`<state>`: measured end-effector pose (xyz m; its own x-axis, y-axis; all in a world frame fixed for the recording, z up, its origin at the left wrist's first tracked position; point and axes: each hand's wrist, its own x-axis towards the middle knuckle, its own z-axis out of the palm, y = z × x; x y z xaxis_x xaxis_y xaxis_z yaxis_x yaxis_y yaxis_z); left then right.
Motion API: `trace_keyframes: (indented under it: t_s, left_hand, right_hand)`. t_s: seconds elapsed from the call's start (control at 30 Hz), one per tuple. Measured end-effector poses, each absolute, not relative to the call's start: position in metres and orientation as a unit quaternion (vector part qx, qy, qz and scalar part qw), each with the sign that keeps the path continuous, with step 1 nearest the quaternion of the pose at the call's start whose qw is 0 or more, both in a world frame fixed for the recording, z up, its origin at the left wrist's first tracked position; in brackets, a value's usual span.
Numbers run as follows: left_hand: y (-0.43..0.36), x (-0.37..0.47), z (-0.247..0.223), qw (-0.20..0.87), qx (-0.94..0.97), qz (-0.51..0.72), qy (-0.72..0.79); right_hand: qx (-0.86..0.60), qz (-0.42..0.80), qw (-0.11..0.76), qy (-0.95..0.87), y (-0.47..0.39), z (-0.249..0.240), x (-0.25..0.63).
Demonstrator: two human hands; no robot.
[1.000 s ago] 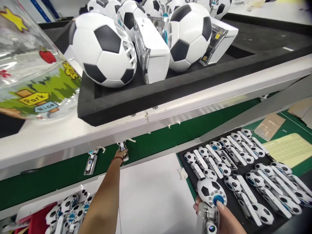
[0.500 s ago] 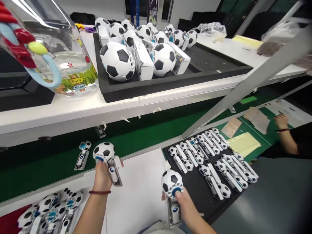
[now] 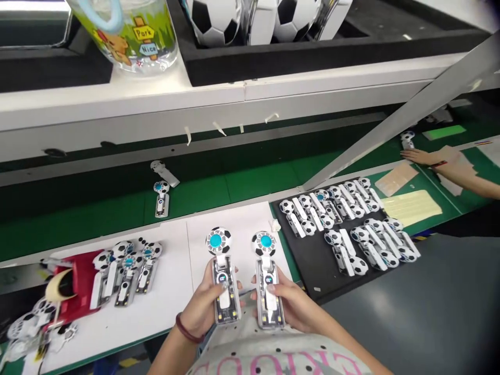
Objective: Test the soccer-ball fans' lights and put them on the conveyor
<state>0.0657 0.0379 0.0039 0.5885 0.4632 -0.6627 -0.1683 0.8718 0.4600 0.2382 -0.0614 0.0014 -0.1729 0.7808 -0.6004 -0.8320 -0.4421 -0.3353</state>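
My left hand [image 3: 203, 307] grips a small football-patterned fan [image 3: 221, 271] by its clear handle, its blue-centred head facing up. My right hand [image 3: 291, 304] holds a second, matching fan [image 3: 267, 276] the same way, right beside the first. Both are held side by side over the white work mat [image 3: 148, 307], close to my body. A lit display shows on each handle.
A black tray [image 3: 312, 265] at right is filled with several more fans. Further fans lie at left by a red box [image 3: 80, 284]. One fan [image 3: 161, 197] rests on the green conveyor belt [image 3: 242, 182]. Another person's hand [image 3: 424, 156] reaches in at far right.
Both hands have pulled the fans in toward my body and turned them face up, side by side. The camera has tilted downward.
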Motion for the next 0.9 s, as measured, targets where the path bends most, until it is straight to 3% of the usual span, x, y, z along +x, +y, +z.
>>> trace_keyframes:
  t_s: [0.3, 0.9]
  left_hand:
    - [0.040, 0.076, 0.034, 0.877, 0.263, 0.232, 0.328]
    - [0.046, 0.076, 0.072, 0.854, 0.339, 0.196, 0.344]
  right_hand:
    - [-0.369, 0.751, 0.545, -0.050, -0.049, 0.029, 0.239]
    - [-0.332, 0.761, 0.541, -0.135, -0.042, 0.062, 0.243]
